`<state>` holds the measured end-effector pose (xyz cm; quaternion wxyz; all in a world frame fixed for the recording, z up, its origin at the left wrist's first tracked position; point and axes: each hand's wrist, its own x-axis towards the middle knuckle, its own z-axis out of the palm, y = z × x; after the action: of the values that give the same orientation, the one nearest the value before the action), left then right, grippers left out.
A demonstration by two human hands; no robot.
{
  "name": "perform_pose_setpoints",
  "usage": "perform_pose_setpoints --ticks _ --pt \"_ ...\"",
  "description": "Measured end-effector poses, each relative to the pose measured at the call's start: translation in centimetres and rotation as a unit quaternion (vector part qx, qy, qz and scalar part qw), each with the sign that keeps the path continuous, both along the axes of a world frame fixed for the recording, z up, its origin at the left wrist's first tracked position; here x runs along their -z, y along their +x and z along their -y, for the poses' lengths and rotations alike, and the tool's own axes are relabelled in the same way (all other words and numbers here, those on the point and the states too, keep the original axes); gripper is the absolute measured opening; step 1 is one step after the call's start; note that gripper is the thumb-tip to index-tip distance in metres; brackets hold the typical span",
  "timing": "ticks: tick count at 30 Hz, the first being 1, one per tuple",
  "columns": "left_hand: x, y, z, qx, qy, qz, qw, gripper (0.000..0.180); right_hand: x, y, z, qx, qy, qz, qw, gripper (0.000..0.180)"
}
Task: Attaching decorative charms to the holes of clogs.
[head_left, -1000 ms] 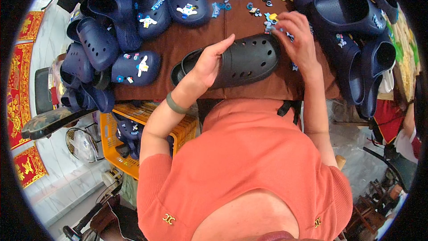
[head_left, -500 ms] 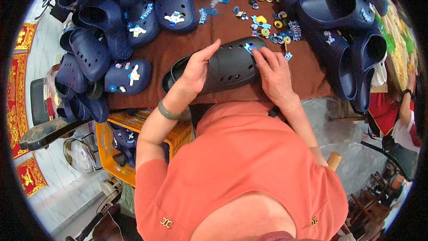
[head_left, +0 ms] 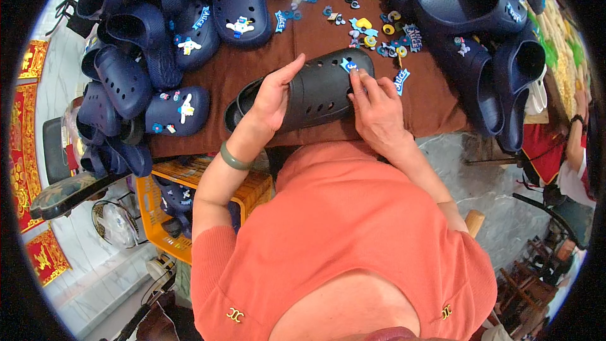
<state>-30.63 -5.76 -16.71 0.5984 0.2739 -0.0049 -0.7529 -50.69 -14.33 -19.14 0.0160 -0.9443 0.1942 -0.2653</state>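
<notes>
A black clog (head_left: 314, 91) lies on the brown cloth in front of me, its toe pointing right. My left hand (head_left: 275, 98) grips it around the middle, thumb raised along the near-left part of the upper; the other fingers are hidden. At the toe, my right hand (head_left: 382, 108) pinches a small blue-and-white ribbon-shaped charm (head_left: 348, 65) against the perforated top. Just right of those fingers lies a blue lettered charm (head_left: 401, 81). Beyond the clog are several loose charms (head_left: 363, 24) in yellow, blue and white.
Navy clogs with charms (head_left: 178, 111) are piled on the left, and more navy clogs (head_left: 470, 3) stand on the right. An orange crate (head_left: 148, 211) holding clogs sits below the table's left side. Another person's arm (head_left: 575, 139) shows at the far right.
My right hand has shifted slightly left on the toe, with its fingers closer together on the charm. The lettered charm beside it is now more exposed. My left hand keeps its grip.
</notes>
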Motion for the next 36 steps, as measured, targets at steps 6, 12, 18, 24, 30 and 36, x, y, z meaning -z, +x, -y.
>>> perform_pose_setpoints --ticks 6,12,18,24,30,36 --pt "0.1 -0.1 -0.1 -0.005 -0.013 -0.051 0.999 0.050 -1.7 -3.0 3.1 -0.002 0.182 0.065 0.981 0.028" --pt "0.4 0.1 0.0 0.001 -0.014 -0.055 0.998 0.049 -1.2 -6.8 7.9 0.030 0.220 -0.048 0.974 0.026" --pt "-0.2 -0.2 -0.1 -0.004 -0.019 -0.034 0.999 0.049 -1.6 -5.6 9.3 0.141 0.135 -0.001 0.981 0.024" --pt "0.0 -0.1 -0.2 0.011 -0.030 -0.029 0.999 0.049 -3.2 -1.6 7.3 -0.149 0.190 0.065 0.968 0.026" --pt "0.0 0.1 -0.1 0.007 -0.038 -0.020 0.999 0.051 -1.1 -0.1 6.3 -0.165 0.242 0.073 0.953 0.031" --pt "0.9 0.3 -0.1 0.007 -0.040 -0.029 0.999 0.049 -1.5 -0.3 8.7 -0.079 0.236 0.133 0.959 0.017"
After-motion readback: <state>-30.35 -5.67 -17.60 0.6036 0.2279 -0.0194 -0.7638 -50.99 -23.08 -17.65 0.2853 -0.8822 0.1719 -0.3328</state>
